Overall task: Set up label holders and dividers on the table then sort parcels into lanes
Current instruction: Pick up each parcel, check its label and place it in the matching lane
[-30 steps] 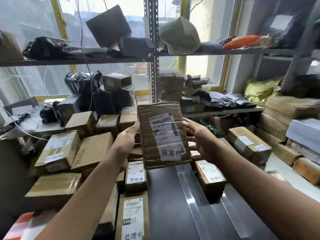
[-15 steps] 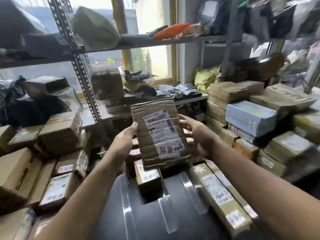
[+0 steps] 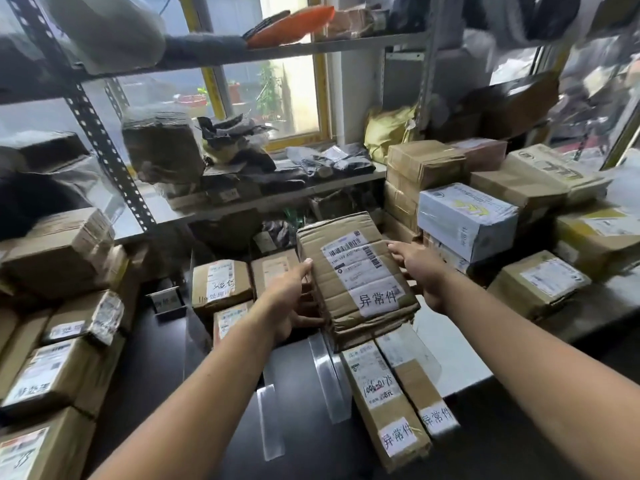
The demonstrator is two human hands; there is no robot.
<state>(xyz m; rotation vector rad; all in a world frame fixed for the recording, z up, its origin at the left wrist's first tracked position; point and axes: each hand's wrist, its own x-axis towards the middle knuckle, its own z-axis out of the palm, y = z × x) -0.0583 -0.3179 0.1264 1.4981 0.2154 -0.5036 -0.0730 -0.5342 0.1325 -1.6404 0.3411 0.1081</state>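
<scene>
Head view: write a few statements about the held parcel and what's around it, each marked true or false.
The left hand and right hand hold the parcel. True.
The parcel is a black bag. False: brown cardboard.
Two long boxes nearer the camera bear its tag, 异常件. True.
The blue box sits to its left. False: to its right.
The orange parcel lies on the table. False: on the top shelf.

Unreadable text on label holder (image 3: pixel 168 301)
</scene>
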